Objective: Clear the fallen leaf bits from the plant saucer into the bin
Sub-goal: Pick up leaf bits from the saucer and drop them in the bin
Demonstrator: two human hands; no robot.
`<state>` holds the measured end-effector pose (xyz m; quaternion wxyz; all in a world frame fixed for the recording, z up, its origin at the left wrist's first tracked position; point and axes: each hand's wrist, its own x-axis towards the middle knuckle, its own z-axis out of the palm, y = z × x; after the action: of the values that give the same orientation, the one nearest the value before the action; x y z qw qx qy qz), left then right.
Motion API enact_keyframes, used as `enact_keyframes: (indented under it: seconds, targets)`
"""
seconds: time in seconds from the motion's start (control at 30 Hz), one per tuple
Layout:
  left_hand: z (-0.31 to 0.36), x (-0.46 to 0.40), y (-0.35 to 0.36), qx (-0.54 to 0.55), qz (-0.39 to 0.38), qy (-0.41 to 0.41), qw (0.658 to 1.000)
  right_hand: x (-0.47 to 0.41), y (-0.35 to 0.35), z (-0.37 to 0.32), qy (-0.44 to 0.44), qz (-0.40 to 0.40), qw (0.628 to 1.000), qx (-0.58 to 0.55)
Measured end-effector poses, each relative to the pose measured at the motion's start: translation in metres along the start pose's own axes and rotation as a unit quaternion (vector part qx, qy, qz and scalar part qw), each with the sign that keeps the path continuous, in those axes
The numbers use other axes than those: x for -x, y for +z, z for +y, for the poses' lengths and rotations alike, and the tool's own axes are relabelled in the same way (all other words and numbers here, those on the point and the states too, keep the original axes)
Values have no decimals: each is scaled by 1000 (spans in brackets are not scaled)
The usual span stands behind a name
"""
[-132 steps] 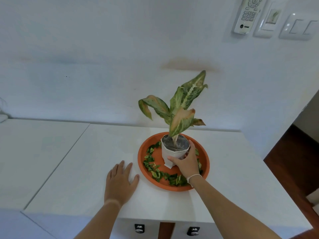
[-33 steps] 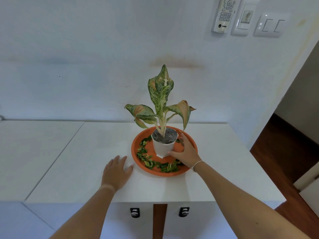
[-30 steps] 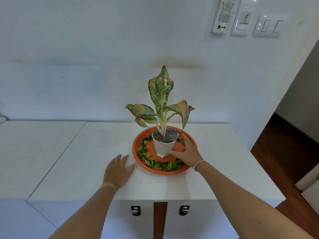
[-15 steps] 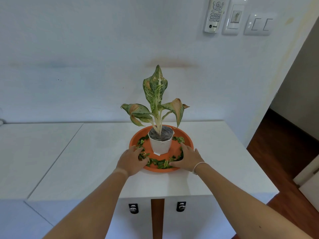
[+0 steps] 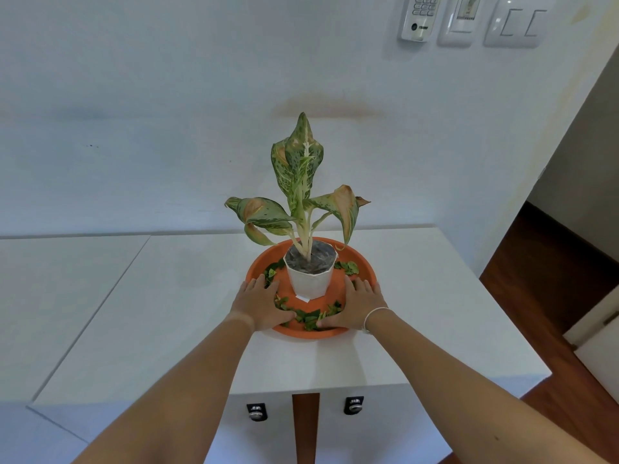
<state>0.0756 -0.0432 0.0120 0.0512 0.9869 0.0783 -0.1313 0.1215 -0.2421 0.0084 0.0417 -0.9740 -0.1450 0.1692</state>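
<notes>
An orange saucer (image 5: 365,264) sits on the white cabinet top (image 5: 167,316). A white pot (image 5: 310,279) with a spotted green plant (image 5: 298,175) stands in its middle. Green leaf bits (image 5: 310,317) lie around the pot, mostly along the near side. My left hand (image 5: 259,304) lies palm down over the saucer's left near rim, its thumb touching the leaf bits. My right hand (image 5: 356,304) lies the same way over the right near rim. Neither hand holds anything. No bin is in view.
The cabinet top ends at a near edge with two drawer locks (image 5: 257,411) below it. Its right edge (image 5: 502,316) drops to a dark wooden floor (image 5: 549,283). The white wall is close behind the plant, with a remote (image 5: 418,18) and switches (image 5: 517,23) high up.
My left hand has come off the cabinet top onto the saucer's left rim. My right hand has let go of the pot and dropped to the right rim. Both slid further in over the leaf bits.
</notes>
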Motion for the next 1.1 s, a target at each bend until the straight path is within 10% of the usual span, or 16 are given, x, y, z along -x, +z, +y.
enact_keyframes:
  seconds: [1.1]
  targets:
    - [24, 4, 24, 242, 38, 68, 967, 8, 17, -43, -54, 28, 973, -223]
